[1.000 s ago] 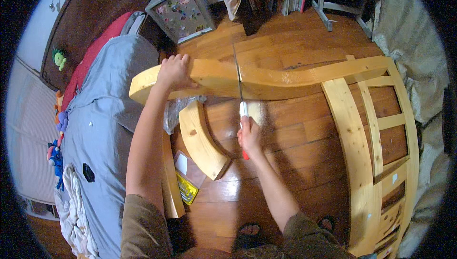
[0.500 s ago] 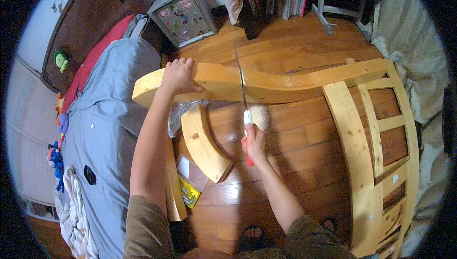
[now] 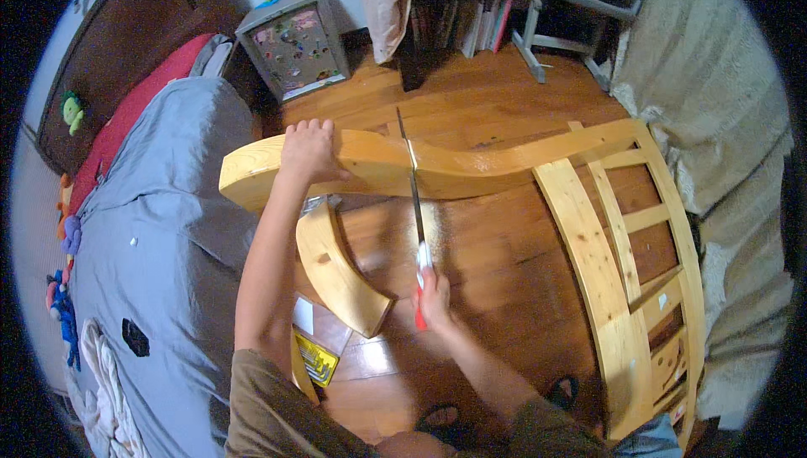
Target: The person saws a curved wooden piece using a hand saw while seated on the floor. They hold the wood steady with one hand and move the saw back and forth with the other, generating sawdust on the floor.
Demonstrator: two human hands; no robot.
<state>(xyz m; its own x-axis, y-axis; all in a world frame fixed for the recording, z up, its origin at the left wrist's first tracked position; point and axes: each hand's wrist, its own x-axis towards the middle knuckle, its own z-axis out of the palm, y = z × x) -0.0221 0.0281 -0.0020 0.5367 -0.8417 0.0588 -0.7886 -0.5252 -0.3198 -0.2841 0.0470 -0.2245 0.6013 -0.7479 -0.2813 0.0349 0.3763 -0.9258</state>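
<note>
My right hand (image 3: 433, 298) is closed round the white and red handle of a hand saw (image 3: 418, 210). The dark blade sits in a cut across a thick curved wooden beam (image 3: 496, 164), its tip sticking out past the far side. Left of the cut, my left hand (image 3: 309, 151) grips the beam from above, fingers over its far edge and thumb on the near side. At its right end the beam joins a pale wooden frame with slats (image 3: 588, 264). A sawdust pile (image 3: 427, 229) lies on the floor below the blade.
A loose curved wooden piece (image 3: 340, 277) lies on the floor, near a yellow case of hex keys (image 3: 315, 363). On the left stands a bed with a grey-blue cover (image 3: 168, 197). A small grey cabinet (image 3: 294, 50) and a grey chair (image 3: 580, 16) stand farther back; a curtain (image 3: 723, 121) hangs right.
My right hand has drawn the saw back toward me, so more blade shows on the near side of the beam. My left hand keeps its grip. The whole view has shifted slightly.
</note>
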